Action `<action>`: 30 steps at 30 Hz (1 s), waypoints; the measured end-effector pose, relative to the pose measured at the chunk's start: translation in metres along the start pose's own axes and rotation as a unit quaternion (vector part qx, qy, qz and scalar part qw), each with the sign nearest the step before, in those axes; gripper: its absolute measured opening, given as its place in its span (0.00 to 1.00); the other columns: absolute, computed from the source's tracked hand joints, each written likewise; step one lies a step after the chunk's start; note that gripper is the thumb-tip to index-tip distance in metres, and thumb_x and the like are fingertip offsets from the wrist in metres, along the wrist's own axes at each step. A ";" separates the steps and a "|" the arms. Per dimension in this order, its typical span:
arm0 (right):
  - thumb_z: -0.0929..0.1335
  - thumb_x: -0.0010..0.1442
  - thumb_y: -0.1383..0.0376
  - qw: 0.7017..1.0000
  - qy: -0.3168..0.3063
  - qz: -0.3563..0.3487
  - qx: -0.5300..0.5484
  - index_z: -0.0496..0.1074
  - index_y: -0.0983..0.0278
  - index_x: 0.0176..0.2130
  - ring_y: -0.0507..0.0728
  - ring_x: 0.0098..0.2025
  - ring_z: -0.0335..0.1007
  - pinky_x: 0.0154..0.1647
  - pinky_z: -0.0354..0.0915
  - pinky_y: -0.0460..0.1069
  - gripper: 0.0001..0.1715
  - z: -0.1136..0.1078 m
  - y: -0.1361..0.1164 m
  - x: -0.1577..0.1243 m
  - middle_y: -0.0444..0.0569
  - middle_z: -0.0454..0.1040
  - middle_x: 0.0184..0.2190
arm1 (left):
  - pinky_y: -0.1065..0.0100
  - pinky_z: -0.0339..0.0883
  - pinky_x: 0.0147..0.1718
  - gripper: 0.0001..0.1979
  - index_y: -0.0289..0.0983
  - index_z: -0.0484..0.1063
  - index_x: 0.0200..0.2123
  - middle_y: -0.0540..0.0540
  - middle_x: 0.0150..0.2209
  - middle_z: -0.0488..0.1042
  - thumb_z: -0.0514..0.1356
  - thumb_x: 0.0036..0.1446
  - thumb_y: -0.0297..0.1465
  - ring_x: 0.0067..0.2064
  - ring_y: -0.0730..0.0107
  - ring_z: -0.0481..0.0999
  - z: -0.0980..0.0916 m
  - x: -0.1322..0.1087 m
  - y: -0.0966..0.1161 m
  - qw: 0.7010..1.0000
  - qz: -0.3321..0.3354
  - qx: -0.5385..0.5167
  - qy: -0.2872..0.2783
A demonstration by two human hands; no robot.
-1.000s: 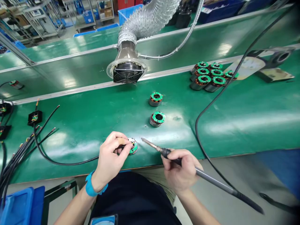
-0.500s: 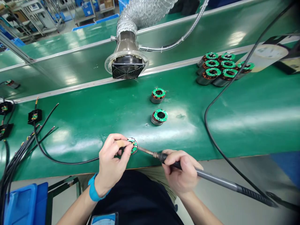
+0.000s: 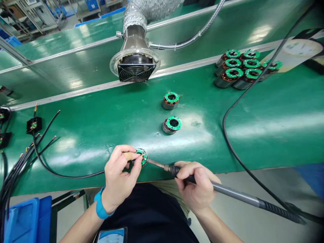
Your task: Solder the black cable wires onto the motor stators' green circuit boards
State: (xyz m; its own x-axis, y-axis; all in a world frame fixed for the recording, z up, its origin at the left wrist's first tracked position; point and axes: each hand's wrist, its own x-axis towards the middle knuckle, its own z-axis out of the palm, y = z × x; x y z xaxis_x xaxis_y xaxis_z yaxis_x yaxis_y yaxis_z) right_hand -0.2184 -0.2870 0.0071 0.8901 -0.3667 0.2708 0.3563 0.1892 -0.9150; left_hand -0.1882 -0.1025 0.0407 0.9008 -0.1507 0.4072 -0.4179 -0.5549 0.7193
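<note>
My left hand (image 3: pixel 123 168) pinches the end of a black cable (image 3: pixel 76 177) and its thin wires against a motor stator (image 3: pixel 144 158) with a green ring-shaped circuit board on top. The fingers cover the stator's left part. In my right hand (image 3: pixel 196 184) is a soldering iron (image 3: pixel 233 193), gripped like a pen. Its metal tip reaches the right edge of the board; whether it touches a wire is too small to tell. Behind them two more stators stand upright, a nearer one (image 3: pixel 172 125) and a farther one (image 3: pixel 171 100).
Several stators (image 3: pixel 234 73) stand grouped at the back right. The iron's cord (image 3: pixel 227 135) loops over the right of the green bench (image 3: pixel 101 128). A fan-fronted fume duct (image 3: pixel 137 72) hangs at the back. Loose cables (image 3: pixel 21 165) and a black box (image 3: pixel 34 125) lie left; a blue bin (image 3: pixel 22 219) is below.
The view has shifted slightly. Both hands keep nearly the same places, with the iron's tip still at the stator board's edge and the wires still pinched.
</note>
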 end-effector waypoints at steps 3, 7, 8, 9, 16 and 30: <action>0.61 0.74 0.67 1.000 0.006 -0.020 -0.012 0.74 0.63 0.28 0.51 0.15 0.55 0.22 0.56 0.47 0.23 0.001 0.001 0.000 0.40 0.61 0.13 | 0.76 0.66 0.26 0.07 0.36 0.77 0.40 0.45 0.43 0.75 0.66 0.61 0.19 0.37 0.76 0.75 0.000 0.001 0.001 1.000 0.002 0.008 0.000; 0.61 0.75 0.64 0.999 0.035 -0.026 -0.004 0.73 0.63 0.28 0.51 0.14 0.54 0.26 0.59 0.50 0.24 0.001 0.004 0.000 0.39 0.60 0.12 | 0.75 0.65 0.25 0.07 0.36 0.77 0.39 0.45 0.42 0.75 0.66 0.61 0.19 0.35 0.77 0.74 -0.001 0.003 0.003 1.000 0.004 0.019 -0.003; 0.61 0.75 0.63 0.999 0.039 -0.026 -0.003 0.73 0.63 0.28 0.51 0.14 0.54 0.26 0.60 0.50 0.24 0.001 0.004 0.000 0.39 0.60 0.12 | 0.75 0.65 0.25 0.07 0.36 0.77 0.39 0.45 0.42 0.75 0.66 0.61 0.19 0.35 0.77 0.73 -0.001 0.004 0.003 1.000 0.005 0.022 -0.004; 0.62 0.75 0.63 0.999 0.039 -0.026 -0.005 0.74 0.63 0.28 0.51 0.14 0.54 0.26 0.60 0.50 0.24 0.001 0.004 0.000 0.39 0.60 0.12 | 0.75 0.64 0.25 0.07 0.36 0.77 0.39 0.45 0.42 0.75 0.66 0.61 0.19 0.34 0.77 0.73 -0.001 0.004 0.004 1.000 0.006 0.023 -0.006; 0.61 0.75 0.64 0.999 0.010 -0.010 -0.035 0.76 0.64 0.30 0.51 0.14 0.56 0.20 0.58 0.48 0.24 0.002 0.001 0.002 0.40 0.63 0.14 | 0.74 0.64 0.25 0.06 0.36 0.78 0.38 0.44 0.42 0.75 0.65 0.62 0.19 0.33 0.77 0.72 -0.004 0.007 0.007 0.999 0.005 0.030 -0.023; 0.61 0.73 0.68 0.999 -0.015 -0.024 -0.040 0.76 0.63 0.29 0.51 0.16 0.57 0.24 0.60 0.48 0.23 0.000 -0.002 0.011 0.40 0.62 0.14 | 0.76 0.64 0.26 0.06 0.35 0.77 0.38 0.45 0.42 0.75 0.65 0.63 0.19 0.32 0.80 0.72 -0.011 0.014 0.014 0.997 -0.003 0.040 -0.060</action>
State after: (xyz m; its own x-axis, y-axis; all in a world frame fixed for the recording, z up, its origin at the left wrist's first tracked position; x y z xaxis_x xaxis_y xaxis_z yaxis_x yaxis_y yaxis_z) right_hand -0.2092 -0.2913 0.0116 0.8808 -0.3468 0.3225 0.3759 0.0976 -0.9215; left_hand -0.1828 -0.1032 0.0631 0.9125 -0.2425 0.3294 -0.4070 -0.6193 0.6715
